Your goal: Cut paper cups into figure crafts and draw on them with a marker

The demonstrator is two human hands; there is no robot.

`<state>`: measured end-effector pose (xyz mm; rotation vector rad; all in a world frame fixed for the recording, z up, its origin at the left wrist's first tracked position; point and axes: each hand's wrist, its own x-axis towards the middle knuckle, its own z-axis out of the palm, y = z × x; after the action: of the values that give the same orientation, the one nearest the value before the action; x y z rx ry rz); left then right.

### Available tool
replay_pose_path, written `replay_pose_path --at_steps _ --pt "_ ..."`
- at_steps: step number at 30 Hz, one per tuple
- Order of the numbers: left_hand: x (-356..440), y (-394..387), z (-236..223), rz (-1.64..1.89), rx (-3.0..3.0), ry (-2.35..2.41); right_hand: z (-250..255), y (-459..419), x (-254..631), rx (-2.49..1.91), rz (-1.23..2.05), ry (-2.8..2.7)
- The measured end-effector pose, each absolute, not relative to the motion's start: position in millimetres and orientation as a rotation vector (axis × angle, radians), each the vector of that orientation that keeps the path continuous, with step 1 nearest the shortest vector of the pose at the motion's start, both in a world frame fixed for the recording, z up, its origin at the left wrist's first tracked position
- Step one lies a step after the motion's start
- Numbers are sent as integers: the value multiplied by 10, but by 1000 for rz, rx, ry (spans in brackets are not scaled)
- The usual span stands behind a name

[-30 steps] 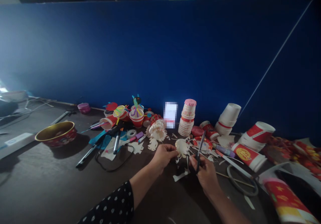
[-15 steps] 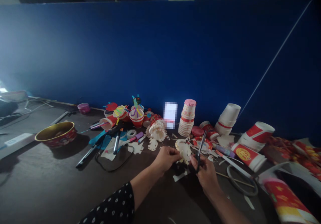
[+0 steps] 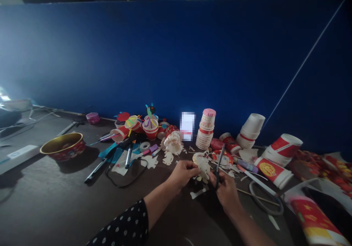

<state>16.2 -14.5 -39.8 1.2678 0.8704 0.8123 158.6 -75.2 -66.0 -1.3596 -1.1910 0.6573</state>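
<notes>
- Dark worktop against a blue wall
- Left hand, closed, grips one snipped paper cup, between both hands
- Right hand, closed, grips one pair of black scissors, blades upright just beside the cup
- Beyond the hands: one tall paper cup stack
- Left of the hands: one red-and-gold bowl

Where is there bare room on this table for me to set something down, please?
Bare tabletop shows in front of the red bowl, left of the black pen. It is crowded around the left hand and right hand, among paper scraps.
</notes>
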Motion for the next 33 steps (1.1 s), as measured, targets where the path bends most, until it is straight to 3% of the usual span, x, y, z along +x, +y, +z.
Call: replay_pose_path --at_steps 33 --pt "155 -106 -476 777 1371 855 -667 -751 1583 -1370 659 -1215"
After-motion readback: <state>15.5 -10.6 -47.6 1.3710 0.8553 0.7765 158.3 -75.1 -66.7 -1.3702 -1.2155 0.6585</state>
